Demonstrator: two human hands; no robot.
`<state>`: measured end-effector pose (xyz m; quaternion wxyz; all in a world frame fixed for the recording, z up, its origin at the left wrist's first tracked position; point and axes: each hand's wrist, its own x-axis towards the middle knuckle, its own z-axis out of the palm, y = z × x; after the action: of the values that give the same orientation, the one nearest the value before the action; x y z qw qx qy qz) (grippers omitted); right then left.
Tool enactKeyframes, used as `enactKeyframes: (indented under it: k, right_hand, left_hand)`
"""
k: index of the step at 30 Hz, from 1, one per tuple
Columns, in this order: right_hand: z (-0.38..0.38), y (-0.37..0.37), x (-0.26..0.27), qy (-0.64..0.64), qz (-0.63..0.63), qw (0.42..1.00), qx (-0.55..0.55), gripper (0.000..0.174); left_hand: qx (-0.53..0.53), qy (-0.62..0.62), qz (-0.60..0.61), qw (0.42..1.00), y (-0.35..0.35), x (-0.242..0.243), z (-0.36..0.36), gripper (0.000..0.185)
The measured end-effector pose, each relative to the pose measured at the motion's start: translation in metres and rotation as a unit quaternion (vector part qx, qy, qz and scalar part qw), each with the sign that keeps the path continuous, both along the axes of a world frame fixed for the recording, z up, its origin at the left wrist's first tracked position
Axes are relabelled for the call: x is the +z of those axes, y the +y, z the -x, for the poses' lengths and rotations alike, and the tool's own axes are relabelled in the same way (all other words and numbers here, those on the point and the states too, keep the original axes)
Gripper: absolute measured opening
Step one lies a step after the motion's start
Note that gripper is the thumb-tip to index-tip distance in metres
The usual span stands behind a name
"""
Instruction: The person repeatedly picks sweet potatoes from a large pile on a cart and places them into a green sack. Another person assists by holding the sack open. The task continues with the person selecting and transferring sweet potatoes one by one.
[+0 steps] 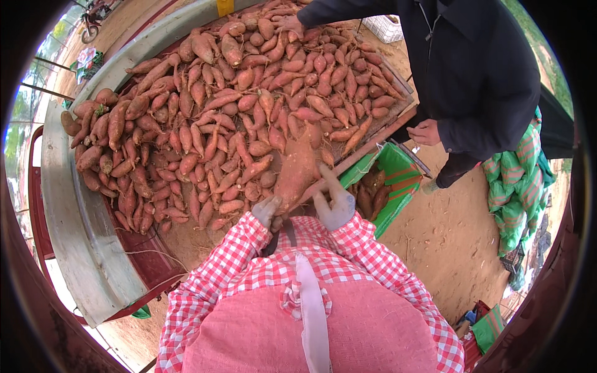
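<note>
A very large sweet potato (295, 168) is held upright close to my body. My left hand (267, 210), in a pale glove, grips its lower end. My right hand (336, 203), also gloved, touches its lower right side with the thumb and fingers spread; whether it also grips a thin root there I cannot tell. Around and beyond it lies a wide heap of reddish sweet potatoes (205, 140) on a truck bed or table. Right of my right hand hangs a green woven sack (396, 186) with larger sweet potatoes (371, 193) inside.
A co-worker in a dark jacket (485, 70) stands at the right, one hand (289, 25) on the heap's far side. Green striped sacks (513, 196) lie at the far right. A white crate (385, 29) stands behind the heap. A metal side panel (79, 224) curves along the left.
</note>
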<state>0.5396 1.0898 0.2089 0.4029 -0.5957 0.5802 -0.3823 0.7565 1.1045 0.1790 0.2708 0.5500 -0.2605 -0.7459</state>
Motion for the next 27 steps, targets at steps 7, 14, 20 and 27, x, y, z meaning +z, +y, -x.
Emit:
enactKeyframes:
  k: [7, 14, 20, 27]
  right_hand:
    - [-0.055, -0.01, -0.054, -0.401, -0.347, 0.847, -0.023, 0.062]
    - [-0.068, -0.063, -0.09, -0.382, -0.261, 0.882, -0.087, 0.021]
    - [-0.094, -0.174, -0.065, -0.49, -0.103, 0.864, 0.051, 0.064]
    - [-0.102, -0.085, -0.087, -0.219, -0.395, 0.89, 0.063, 0.044]
  left_hand:
    - [-0.076, -0.08, 0.057, 0.992, -0.003, -0.003, -0.017, 0.051]
    - [-0.08, -0.057, 0.255, 0.962, -0.002, -0.02, -0.052, 0.064]
    - [0.095, -0.13, 0.065, 0.985, 0.014, -0.065, -0.153, 0.061]
    - [0.388, -0.373, 0.017, 0.843, 0.052, -0.15, -0.309, 0.044]
